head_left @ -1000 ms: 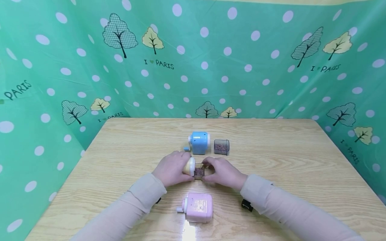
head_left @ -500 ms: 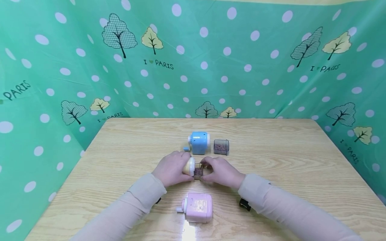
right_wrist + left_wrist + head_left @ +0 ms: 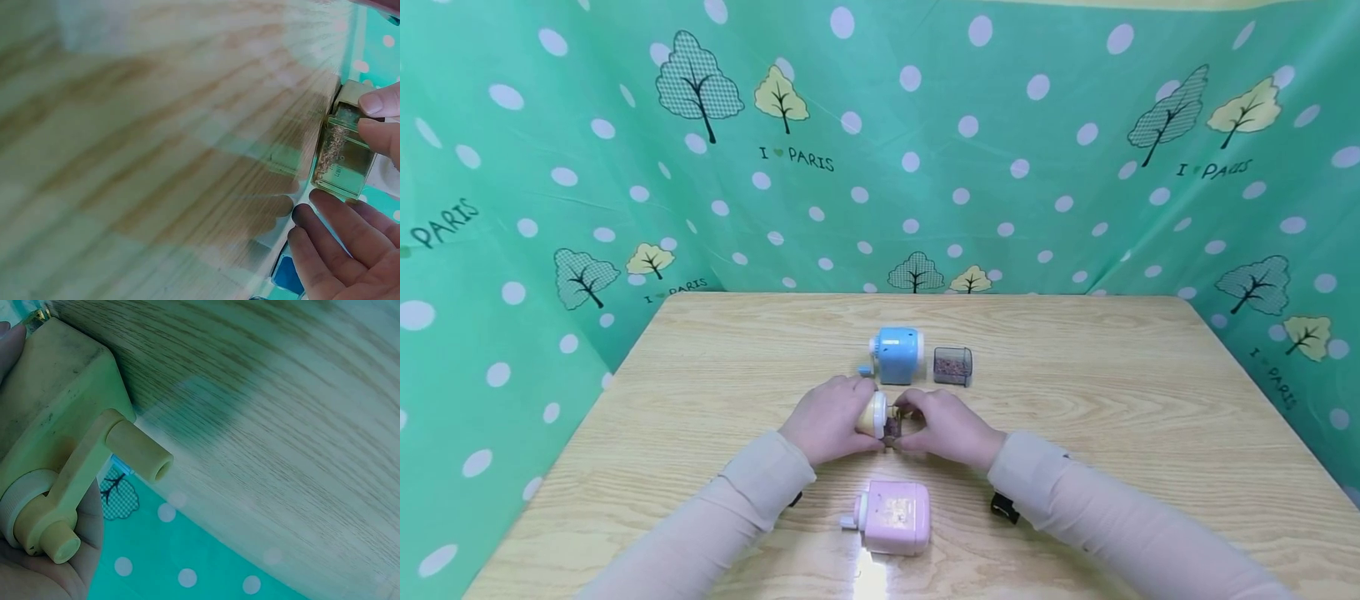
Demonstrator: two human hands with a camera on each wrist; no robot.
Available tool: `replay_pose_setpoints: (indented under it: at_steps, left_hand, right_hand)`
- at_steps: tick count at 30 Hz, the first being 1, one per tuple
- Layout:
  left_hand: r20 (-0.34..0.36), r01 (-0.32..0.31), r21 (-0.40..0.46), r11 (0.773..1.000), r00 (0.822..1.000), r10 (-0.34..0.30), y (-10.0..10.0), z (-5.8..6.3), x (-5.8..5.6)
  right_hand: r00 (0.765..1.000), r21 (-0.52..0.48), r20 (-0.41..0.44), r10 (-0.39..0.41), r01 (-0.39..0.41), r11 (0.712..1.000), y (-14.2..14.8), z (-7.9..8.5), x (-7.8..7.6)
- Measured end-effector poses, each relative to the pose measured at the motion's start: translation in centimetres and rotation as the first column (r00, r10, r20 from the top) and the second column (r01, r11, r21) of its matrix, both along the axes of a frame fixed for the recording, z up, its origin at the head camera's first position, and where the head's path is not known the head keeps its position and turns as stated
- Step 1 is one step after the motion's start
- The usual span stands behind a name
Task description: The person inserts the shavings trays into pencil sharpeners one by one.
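My left hand (image 3: 826, 421) grips a pale yellow crank pencil sharpener (image 3: 867, 420) with a white rim, low over the table. In the left wrist view its crank handle (image 3: 84, 456) sticks out beside the palm. My right hand (image 3: 951, 425) pinches a clear shavings drawer (image 3: 340, 159) between thumb and fingers, at the right end of the sharpener. Brown shavings lie in the drawer, which is partly inside the sharpener body. Behind the hands stands a blue crank sharpener (image 3: 897, 354), and nearer me a pink one (image 3: 895, 517).
To the right of the blue sharpener lies a separate transparent drawer (image 3: 952, 367) containing shavings. The wooden table (image 3: 1112, 375) ends at a green dotted curtain (image 3: 820, 242) behind and at the sides. A black wrist strap (image 3: 1004, 507) shows under the right sleeve.
My right hand has moved slightly left, and the drawer has slid further into the yellow sharpener, so less of it shows. The left hand has stayed in place.
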State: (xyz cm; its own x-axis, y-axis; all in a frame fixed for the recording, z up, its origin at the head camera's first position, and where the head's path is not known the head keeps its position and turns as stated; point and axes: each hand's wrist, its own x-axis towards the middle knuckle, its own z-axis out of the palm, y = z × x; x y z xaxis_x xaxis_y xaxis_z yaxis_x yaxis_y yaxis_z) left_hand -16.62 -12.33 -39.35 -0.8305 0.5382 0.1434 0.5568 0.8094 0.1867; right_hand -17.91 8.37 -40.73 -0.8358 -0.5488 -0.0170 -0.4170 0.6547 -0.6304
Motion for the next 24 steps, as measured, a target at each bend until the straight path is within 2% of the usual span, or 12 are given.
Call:
replay_pose_setpoints:
  at_steps: [24]
  left_hand:
    - [0.024, 0.003, 0.005, 1.0, 1.0, -0.003, 0.06, 0.1, -0.05]
  right_hand:
    - [1.0, -0.013, 0.006, 0.006, -0.006, 1.0, -0.11, 0.13, -0.08]
